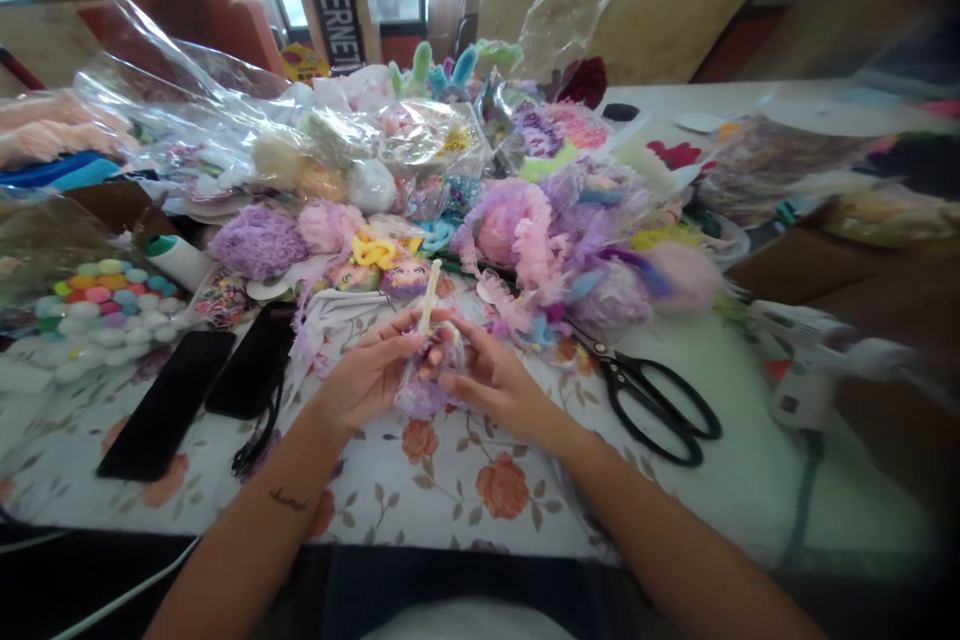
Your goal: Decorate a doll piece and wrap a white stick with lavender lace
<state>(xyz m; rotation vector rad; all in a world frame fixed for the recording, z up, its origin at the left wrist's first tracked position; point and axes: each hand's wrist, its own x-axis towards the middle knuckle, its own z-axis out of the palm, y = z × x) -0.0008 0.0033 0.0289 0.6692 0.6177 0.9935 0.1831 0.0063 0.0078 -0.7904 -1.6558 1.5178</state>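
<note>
Both hands meet over the floral cloth, around a small fluffy lilac yarn piece (pixel 421 394). My left hand (pixel 375 366) is closed with its fingers round the left side of the piece, next to a pale cream stick (pixel 430 296) that points up. From the right, my right hand (pixel 495 375) grips the piece between thumb and curled fingers. The part between the fingers is small and partly hidden. Behind the hands lie yellow chain loops (pixel 379 251) and pink ruffled yarn (pixel 536 245).
Black scissors (pixel 656 405) lie right of the hands, with a white glue gun (pixel 802 365) beyond. Two dark phones (pixel 166 407) are at the left, near bagged pompoms (pixel 105 305). Yarn balls (pixel 259 238) and plastic bags (pixel 300 125) pile up along the back.
</note>
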